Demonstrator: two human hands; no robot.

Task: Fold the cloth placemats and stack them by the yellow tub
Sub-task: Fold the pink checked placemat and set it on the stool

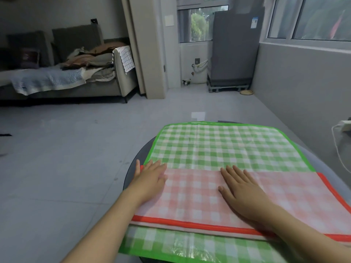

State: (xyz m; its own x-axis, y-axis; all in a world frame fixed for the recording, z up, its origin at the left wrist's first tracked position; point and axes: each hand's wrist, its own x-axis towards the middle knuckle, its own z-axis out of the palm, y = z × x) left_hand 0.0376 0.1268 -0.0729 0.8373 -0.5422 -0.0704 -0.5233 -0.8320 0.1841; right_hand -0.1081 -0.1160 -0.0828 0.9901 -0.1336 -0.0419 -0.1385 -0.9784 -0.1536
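- Green checked placemat [218, 149] lies flat on a dark round table [133, 168]; its near edge hangs over the table's near side, and its far edge reaches the far side of the table
- on top of it lies a red checked placemat [199, 196], folded, with a red border along its near edge and its right edge; it covers the near half of the green one
- the left hand [150, 177] lies flat on the left end of the red placemat; fingers straight and close together, pressing down, pinching nothing; the thumb sticks out past the left edge
- the right hand [239, 188] lies flat near the middle of the red placemat; fingers spread a little, palm down, holding nothing
- far away on the left stands a grey sofa [117, 76] with a pile of clothes [91, 59] on it; far on the right stands a grey fridge [233, 48] by a window [199, 23]
- the floor [66, 149] is pale grey tile
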